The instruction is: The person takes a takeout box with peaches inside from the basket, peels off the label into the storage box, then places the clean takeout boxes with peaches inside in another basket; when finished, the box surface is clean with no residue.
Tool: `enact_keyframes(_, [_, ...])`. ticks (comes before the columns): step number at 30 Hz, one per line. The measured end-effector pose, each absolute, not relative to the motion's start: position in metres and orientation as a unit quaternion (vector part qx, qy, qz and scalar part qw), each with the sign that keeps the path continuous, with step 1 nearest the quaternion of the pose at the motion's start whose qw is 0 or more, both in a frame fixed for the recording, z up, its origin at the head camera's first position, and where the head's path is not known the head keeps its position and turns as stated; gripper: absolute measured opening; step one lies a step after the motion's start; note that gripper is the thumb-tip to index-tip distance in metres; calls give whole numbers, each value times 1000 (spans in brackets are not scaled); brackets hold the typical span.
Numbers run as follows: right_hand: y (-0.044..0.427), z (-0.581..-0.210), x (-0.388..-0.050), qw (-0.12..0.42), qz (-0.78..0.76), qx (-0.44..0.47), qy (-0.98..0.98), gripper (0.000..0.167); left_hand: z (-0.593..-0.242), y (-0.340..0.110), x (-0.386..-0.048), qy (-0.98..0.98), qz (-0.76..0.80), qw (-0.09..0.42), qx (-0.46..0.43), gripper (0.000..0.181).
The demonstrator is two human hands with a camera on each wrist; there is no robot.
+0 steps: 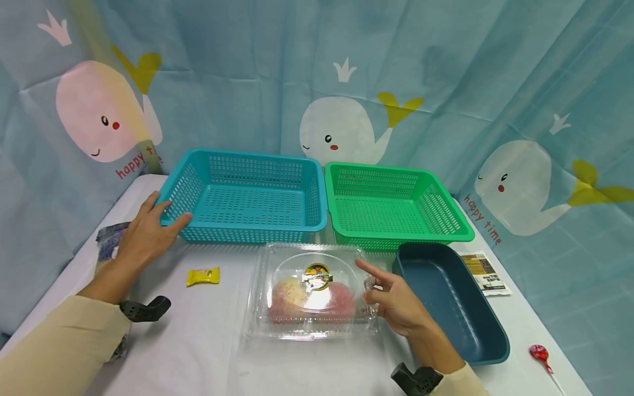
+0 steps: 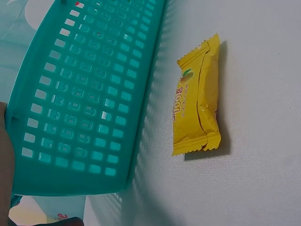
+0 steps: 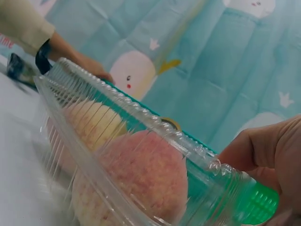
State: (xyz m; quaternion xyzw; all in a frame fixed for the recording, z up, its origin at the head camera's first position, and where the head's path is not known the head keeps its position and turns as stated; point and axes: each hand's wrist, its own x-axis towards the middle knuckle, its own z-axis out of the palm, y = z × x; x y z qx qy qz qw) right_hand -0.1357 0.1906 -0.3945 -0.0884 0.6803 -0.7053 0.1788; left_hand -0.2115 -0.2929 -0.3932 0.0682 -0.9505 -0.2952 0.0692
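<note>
- White tabletop (image 1: 198,341) shows along the near side and left of the clear container (image 1: 297,264), giving sideways room there.
- Lollipop (image 1: 539,352): near right, by the table's right edge.
- The clear container sits in the near middle, round fruits (image 1: 340,300) inside. Its thin, slick plastic likely flexes and the fruit could roll and bruise; better held low, from both sides.
- Right hand (image 1: 396,300): grips the container's right edge, index finger extended along it.
- Dark blue tub (image 1: 446,302): close on the right, so little room there.
- Yellow packet (image 1: 203,276): left of the container, probably light.
- Left hand (image 1: 148,231): holds the blue basket (image 1: 242,234) by its near left corner; the rim looks fairly stiff.
- Green basket (image 1: 396,239): far right, beside the blue one; the curtain (image 1: 223,71) limits room behind both.
</note>
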Motion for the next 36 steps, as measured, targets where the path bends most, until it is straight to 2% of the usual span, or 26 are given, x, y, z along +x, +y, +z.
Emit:
enact_keyframes(18, [189, -397, -138, 164, -687, -38, 707, 68, -384, -291, -207, -948, -303, 64, 70, 88])
enact_keyframes(25, [189, -399, -132, 145, -683, -40, 715, 67, -357, -271, -185, -939, -303, 144, 68, 79])
enact_keyframes(30, [189, -401, -131, 131, -686, -39, 715, 67, -338, -250, -161, -926, -329, 185, 25, 74])
enact_keyframes(36, [188, -403, -131, 125, -690, -46, 711, 67, -328, -225, -135, -908, -371, 187, -46, 69])
